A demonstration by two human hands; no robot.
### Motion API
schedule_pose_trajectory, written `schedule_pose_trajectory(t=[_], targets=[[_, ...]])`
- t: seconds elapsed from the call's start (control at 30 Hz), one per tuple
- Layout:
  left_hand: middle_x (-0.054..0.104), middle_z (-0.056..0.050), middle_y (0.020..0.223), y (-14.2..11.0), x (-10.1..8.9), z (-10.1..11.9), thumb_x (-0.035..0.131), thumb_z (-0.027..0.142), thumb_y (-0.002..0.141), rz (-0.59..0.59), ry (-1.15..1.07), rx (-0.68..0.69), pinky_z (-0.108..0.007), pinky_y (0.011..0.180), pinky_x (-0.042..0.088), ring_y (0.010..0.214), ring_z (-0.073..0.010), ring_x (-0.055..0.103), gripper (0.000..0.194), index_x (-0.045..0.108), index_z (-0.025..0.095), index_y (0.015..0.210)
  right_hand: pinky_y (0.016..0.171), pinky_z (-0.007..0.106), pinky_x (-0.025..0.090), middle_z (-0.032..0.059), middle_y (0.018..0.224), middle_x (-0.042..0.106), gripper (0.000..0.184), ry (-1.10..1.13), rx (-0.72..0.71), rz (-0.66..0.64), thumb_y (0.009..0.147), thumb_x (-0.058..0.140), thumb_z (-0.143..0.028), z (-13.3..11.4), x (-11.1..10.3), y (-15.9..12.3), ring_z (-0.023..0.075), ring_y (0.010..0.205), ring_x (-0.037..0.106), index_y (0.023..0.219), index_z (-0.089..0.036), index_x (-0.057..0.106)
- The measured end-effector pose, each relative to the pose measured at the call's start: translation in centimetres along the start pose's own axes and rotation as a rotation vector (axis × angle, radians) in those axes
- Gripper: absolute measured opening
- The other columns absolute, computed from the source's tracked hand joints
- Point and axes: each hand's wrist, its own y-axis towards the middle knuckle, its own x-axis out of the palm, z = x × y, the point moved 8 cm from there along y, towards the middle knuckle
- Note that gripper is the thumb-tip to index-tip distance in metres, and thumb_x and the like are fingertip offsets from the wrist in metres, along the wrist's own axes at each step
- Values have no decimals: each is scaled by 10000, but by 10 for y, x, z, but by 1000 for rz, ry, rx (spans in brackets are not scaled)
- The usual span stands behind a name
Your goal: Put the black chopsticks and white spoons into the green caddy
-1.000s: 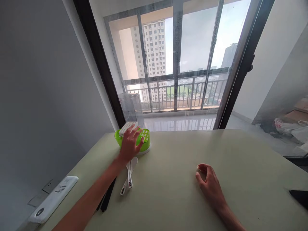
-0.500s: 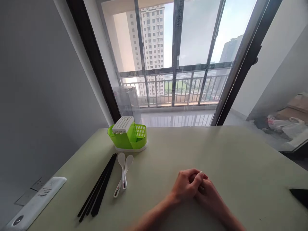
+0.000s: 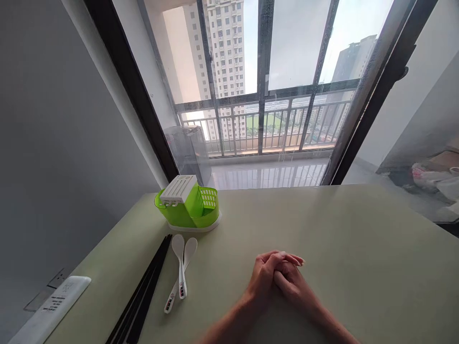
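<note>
My left hand [image 3: 264,271] is closed over my right hand [image 3: 291,282] above the near middle of the table. Its fingers lie across the top of the right one, tips pointing right. The right hand is curled into a fist, partly covered, and I see no object in either. To their left, two white spoons [image 3: 180,272] lie crossed on the tabletop, bowls pointing away from me. Beside them rest several black chopsticks [image 3: 145,291]. Behind the spoons stands a green utensil holder [image 3: 179,215] with a white slotted top and a white base.
The pale green table [image 3: 351,248] ends at a glass door with a dark frame [image 3: 143,105]. At the left edge lies a white power strip [image 3: 57,306], near a wall socket. Beyond the glass is a balcony with a railing, and bags sit at the far right.
My view has shifted slightly. My hands have changed their clasp: the left fingers now stretch across the right fist. The spoons, chopsticks and holder have not been moved.
</note>
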Motion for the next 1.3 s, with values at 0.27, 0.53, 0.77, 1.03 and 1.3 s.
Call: schedule_pose_trajectory(t=[0.27, 0.53, 0.77, 1.03, 1.3], targets=[[778, -117, 880, 3, 4, 0, 545, 466, 859, -40, 59, -59, -372, 837, 522, 810, -244, 686, 424, 746, 140, 676, 735, 329, 549, 83, 869, 758, 324, -79, 42, -13, 903, 472, -322, 11, -4, -16, 257, 854, 682, 830, -210, 767], [771, -111, 838, 8, -2, -9, 571, 491, 842, -33, 35, -92, -346, 787, 513, 803, -248, 690, 439, 744, 153, 624, 788, 334, 545, 110, 951, 754, 340, -150, 9, -19, 931, 451, -285, 2, 2, -14, 250, 894, 686, 842, -215, 772], [756, -107, 774, 7, 0, -6, 555, 505, 844, -34, 44, -69, -328, 762, 515, 738, -217, 675, 470, 768, 121, 677, 758, 337, 524, 109, 887, 740, 393, -160, -6, 39, 937, 407, -292, -5, 3, -14, 246, 842, 664, 798, -218, 766], [743, -99, 739, 8, -1, -8, 564, 515, 844, -28, 25, -58, -325, 754, 513, 763, -229, 688, 471, 726, 135, 617, 813, 364, 529, 122, 926, 749, 392, -169, 22, 63, 939, 416, -331, -8, 1, -15, 263, 905, 672, 798, -216, 763], [756, -108, 756, 9, -2, -10, 552, 503, 850, -34, 24, -40, -336, 749, 519, 749, -231, 689, 473, 713, 141, 591, 835, 373, 539, 128, 957, 753, 360, -158, 27, 103, 927, 432, -318, -4, 1, -16, 269, 937, 680, 840, -205, 763]])
